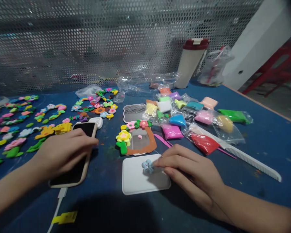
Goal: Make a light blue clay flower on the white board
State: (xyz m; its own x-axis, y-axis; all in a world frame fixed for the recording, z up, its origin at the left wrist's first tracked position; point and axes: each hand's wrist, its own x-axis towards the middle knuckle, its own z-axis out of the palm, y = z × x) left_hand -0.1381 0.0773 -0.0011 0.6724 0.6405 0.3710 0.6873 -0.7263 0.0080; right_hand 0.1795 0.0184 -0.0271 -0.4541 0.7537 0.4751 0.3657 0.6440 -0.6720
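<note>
A small light-blue clay flower (148, 166) with reddish specks rests on a white rectangular board (133, 184). My right hand (191, 174) reaches in from the right, its fingers drawn together and their tips at the flower's right edge. Over a phone (86, 165) with a dark screen is my left hand (65, 150), fingers loosely bent and apart, holding nothing. Just behind the board lies a frame (149, 142) with a brown clay border, a yellow flower, pink flowers and green leaves. A tiny pink clay bit (140, 137) sits within it.
Several clay packets (172, 131) cover the right side, near a white comb (252, 160) and a magenta clay knife (162, 140). Decorated clay rings (50, 112) fill the left. A tumbler (191, 64) stands by the perforated metal panel (99, 42). A white cable (58, 204) leaves the phone.
</note>
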